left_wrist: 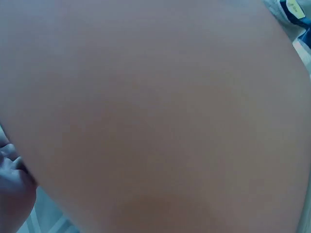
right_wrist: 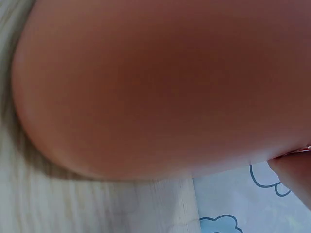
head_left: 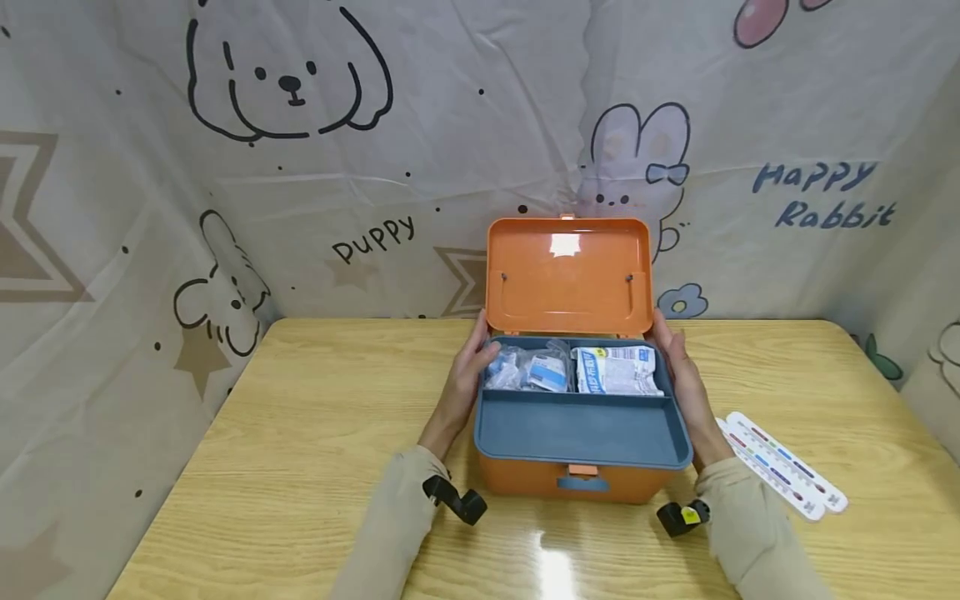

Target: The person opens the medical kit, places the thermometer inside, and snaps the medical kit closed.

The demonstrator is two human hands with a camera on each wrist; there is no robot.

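An orange storage box with a blue-grey inner tray stands on the table, its orange lid raised upright behind it. My left hand lies along the box's left side, thumb at the rim and fingers reaching toward the back corner. On the opposite side, my right hand presses its palm side against the wall, thumb pointing up. Clear plastic bags with blue-and-white contents fill the rear left compartment. A white packet with blue print lies in the rear right one. Both wrist views show mostly blurred skin.
Two white strips with coloured marks lie overlapped on the wooden table, right of the box. A printed cloth hangs behind the table and along its sides. A black wrist camera sits on each sleeve.
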